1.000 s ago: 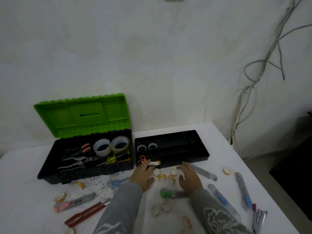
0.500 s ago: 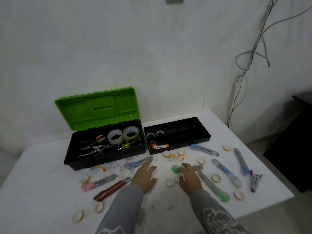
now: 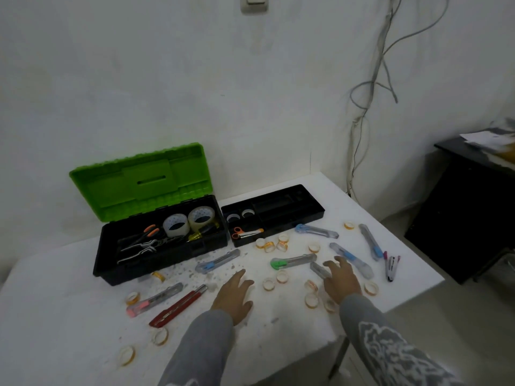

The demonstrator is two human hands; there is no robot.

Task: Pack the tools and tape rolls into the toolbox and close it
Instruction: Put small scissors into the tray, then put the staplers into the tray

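Green-lidded black plastic toolbox [image 3: 156,254] open, centre-left. Both hands now back from black insert tray [image 3: 309,215]. Left hand [image 3: 232,295] flat on table, empty. Right hand [image 3: 341,280] fingers straight, touching clear plastic utility knife [image 3: 319,270], lower centre-right. Likely next pick.

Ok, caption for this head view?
Open left hand and open right hand among box cutters and tape rolls scattered on a white table, beside the open green-lidded toolbox and a black tray.

one wide-angle view looks from the person's head, forward and down across the white table [image 3: 64,310] toward the white plaster wall [image 3: 195,87]. it sits near: grey sleeves [image 3: 200,349] enter from the bottom edge, and the open black toolbox with a green lid [image 3: 156,263] lies left of centre.
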